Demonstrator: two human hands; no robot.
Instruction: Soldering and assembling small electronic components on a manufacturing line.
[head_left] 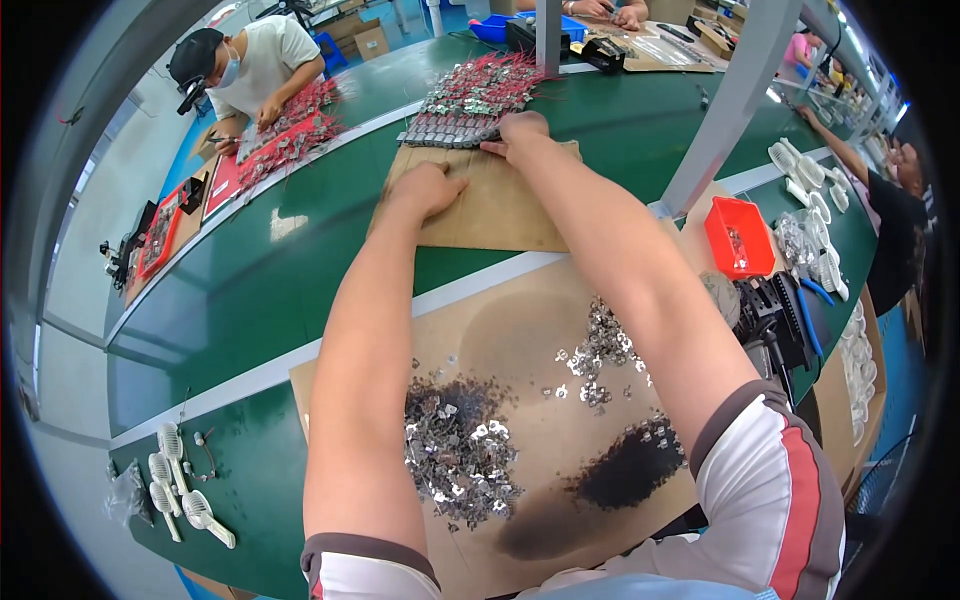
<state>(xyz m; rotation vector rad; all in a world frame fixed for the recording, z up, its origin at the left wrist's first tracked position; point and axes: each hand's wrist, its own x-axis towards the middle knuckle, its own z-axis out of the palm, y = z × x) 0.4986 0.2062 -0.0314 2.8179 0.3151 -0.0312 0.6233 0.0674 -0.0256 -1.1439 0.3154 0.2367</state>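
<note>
Both my arms reach forward over a brown cardboard sheet [495, 210] on the green bench. My left hand [424, 190] lies at the sheet's left side, fingers curled against it and the thumb pointing inward. Farther forward, my right hand [520, 135] is closed at the near right corner of a batch of small metal parts with red wires [480, 95]. Its thumb is visible; most fingertips are hidden. Neat rows of these parts run along the sheet's far edge, with tangled wires behind. Below my arms, loose metal pieces [460, 455] lie heaped on a stained brown board [480, 340].
A smaller heap of metal pieces [605, 335] and a dark powdery patch [630, 465] lie near my right arm. To the right stands a red bin [740, 238] by white brush-shaped parts [820, 210]. More white brushes [170, 480] lie left. A grey post [735, 100] rises at right. A masked co-worker [250, 75] works across the bench.
</note>
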